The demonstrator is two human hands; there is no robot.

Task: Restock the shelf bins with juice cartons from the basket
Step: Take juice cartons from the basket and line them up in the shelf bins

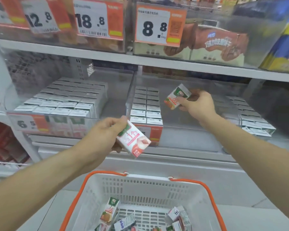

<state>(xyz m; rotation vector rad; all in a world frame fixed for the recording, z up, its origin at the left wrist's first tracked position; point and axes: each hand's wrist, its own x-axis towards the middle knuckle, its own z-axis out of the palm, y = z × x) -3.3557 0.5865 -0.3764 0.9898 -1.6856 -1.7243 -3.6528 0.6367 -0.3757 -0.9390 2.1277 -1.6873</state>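
Observation:
My left hand (107, 132) grips a pink and white juice carton (135, 140), tilted, in front of the shelf edge between the left and middle bins. My right hand (198, 104) holds an orange and white juice carton (176, 97) inside the middle clear bin (182, 130), above its bare floor and right of two rows of upright cartons (146, 105). The white basket with orange rim (93, 184) sits below, with several loose cartons (110, 212) lying in it.
The left bin (103, 114) is packed with upright cartons (65, 99). More cartons (252, 117) stand in the right bin. The shelf above (140, 60) carries price tags and boxed goods. A red basket stack (5, 144) shows at far left.

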